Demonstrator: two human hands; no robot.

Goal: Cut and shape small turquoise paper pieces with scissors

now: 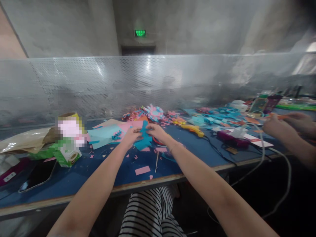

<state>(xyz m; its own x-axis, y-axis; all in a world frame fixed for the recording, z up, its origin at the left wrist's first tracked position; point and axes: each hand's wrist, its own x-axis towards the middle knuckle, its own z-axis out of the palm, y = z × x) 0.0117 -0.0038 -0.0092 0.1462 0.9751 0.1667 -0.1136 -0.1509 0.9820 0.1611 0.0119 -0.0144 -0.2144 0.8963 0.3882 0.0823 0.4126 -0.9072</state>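
Note:
Above the blue table, my left hand (131,136) and my right hand (158,132) meet with their fingertips close together. Between them is a piece of blue paper (144,127), which both hands pinch from opposite sides. More blue paper (143,144) shows just below the fingers; whether it is the same piece I cannot tell. Beside my left hand lie light-blue sheets (102,135) with small crinkled blue paper pieces (117,134) on top. A thin stick (156,161) and a pink paper rectangle (142,170) lie in front of my hands.
Behind my hands is a heap of paper flowers (154,113). A yellow glue gun (192,129) with a black cord lies to the right. A phone (39,174) and green box (66,153) sit left. Another person's hands (281,126) hold orange paper at far right.

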